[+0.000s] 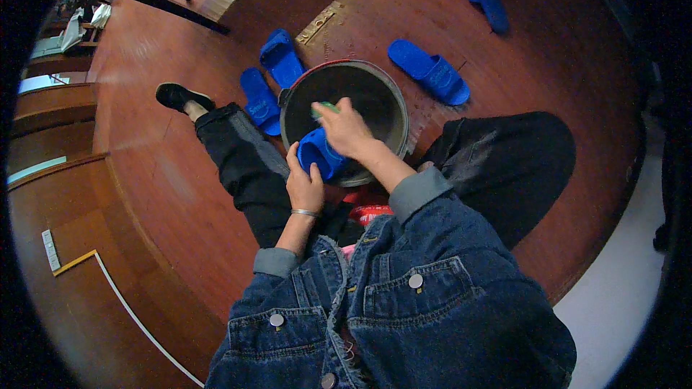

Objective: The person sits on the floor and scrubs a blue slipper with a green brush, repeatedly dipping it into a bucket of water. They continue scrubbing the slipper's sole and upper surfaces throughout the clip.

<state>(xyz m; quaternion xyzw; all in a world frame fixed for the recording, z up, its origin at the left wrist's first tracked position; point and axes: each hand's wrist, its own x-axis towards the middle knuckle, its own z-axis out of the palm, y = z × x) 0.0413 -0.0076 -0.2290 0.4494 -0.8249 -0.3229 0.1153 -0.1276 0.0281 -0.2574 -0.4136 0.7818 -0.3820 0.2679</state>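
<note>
Over the near part of a bucket with a dark inside, my left hand grips a blue slide sandal by its strap end. The sandal is tilted, and its far part lies partly hidden under my right hand. Between the fingers of that hand is a small green item, blurred, perhaps a brush or scrubbing pad. My right hand hovers at the sandal's upper side; whether the green item touches it, I cannot tell. What lies at the bottom of the bucket is too dark to make out.
Two blue slides, one nearer and one farther, lie left of the bucket. Another blue slide is at its right, and a darker one lies farther off. Wet drops mark the reddish wood floor. My legs flank the bucket.
</note>
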